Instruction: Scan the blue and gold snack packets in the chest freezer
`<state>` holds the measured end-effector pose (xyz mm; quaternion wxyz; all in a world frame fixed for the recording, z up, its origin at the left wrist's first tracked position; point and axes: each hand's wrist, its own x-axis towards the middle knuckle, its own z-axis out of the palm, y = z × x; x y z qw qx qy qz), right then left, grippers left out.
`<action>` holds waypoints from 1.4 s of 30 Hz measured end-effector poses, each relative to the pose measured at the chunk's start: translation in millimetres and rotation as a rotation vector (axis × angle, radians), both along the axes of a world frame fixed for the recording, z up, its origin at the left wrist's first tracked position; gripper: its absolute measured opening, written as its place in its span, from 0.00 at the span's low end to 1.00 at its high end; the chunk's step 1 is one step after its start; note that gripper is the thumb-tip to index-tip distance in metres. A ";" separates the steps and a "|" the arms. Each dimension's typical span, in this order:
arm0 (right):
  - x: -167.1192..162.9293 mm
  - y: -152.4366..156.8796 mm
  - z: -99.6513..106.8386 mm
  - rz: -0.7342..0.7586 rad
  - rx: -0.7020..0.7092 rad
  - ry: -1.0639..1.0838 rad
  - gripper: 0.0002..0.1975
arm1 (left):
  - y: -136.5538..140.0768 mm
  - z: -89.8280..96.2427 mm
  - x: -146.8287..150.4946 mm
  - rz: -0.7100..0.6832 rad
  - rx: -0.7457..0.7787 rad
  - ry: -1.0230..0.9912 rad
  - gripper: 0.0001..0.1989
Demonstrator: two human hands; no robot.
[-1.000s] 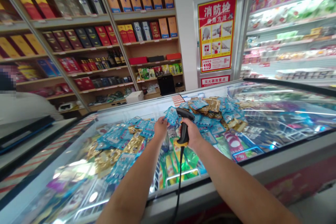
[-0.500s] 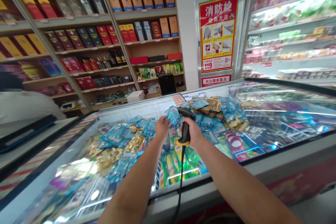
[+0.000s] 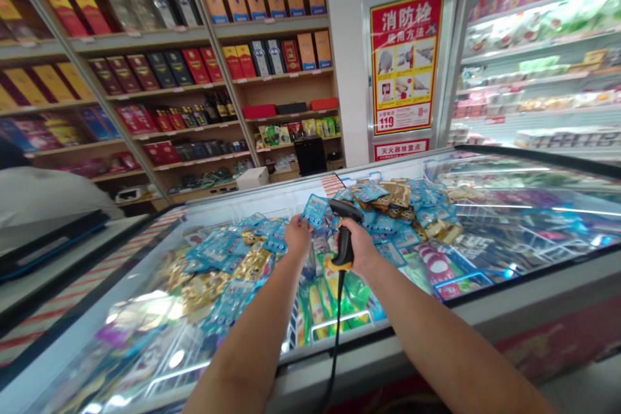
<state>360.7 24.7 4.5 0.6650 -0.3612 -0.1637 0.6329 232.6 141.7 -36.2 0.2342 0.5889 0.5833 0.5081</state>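
Note:
Between its fingers, my left hand [image 3: 299, 234] pinches a small blue packet [image 3: 315, 210], with the printed side showing. My right hand [image 3: 358, 244] is wrapped round the handle of a black and yellow barcode scanner [image 3: 345, 246]. The scanner's head points left, close beside the packet, and its cable [image 3: 337, 323] hangs down toward me. Below and left of my hands lies a spread of blue and gold packets [image 3: 218, 249]. Another heap of blue and gold packets [image 3: 388, 197] rests to the right, behind the scanner.
Both heaps lie on the glass top of a chest freezer [image 3: 485, 297], with bagged goods under it. Shelves of boxed bottles [image 3: 160, 71] stand behind. A fire hydrant poster [image 3: 406, 61] hangs on the wall. At the far left is a person in a white top [image 3: 48, 191].
The blue packet in my left hand has turned more upright, its printed face now plainer, and shifted slightly left. The scanner stays almost in place. The view has shifted a little.

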 end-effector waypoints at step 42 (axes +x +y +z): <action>-4.7 6.8 -1.5 -0.054 -0.057 -0.012 0.10 | 13.9 24.2 39.5 -0.179 0.092 1.255 0.23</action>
